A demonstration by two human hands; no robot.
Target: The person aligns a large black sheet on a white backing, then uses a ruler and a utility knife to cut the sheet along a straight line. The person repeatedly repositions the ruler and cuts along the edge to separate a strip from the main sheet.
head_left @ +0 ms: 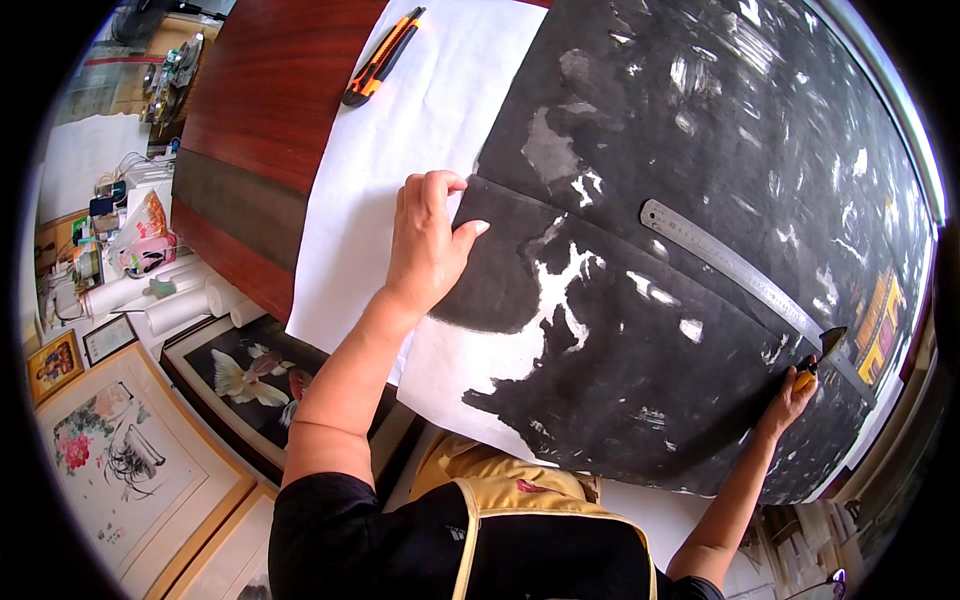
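In the head view, my left hand [425, 235] grips the upper left corner of a black sheet with irregular white patches [600, 400], its fingers curled at the edge. My right hand [790, 400] is closed round a small yellow-and-black tool [806, 374], apparently a knife, at the sheet's right. Just above it a long steel ruler [725, 260] lies diagonally on a larger, mottled black surface [690, 110] along the sheet's upper edge. An orange-and-black utility knife [382, 55] lies on white paper [370, 180] above my left hand.
A reddish wooden tabletop [255, 80] extends at the upper left. Framed paintings [140, 460] stand below it, with white paper rolls [180, 310] and cluttered small items beside them. A yellow patterned patch [875, 325] shows at the far right of the black surface.
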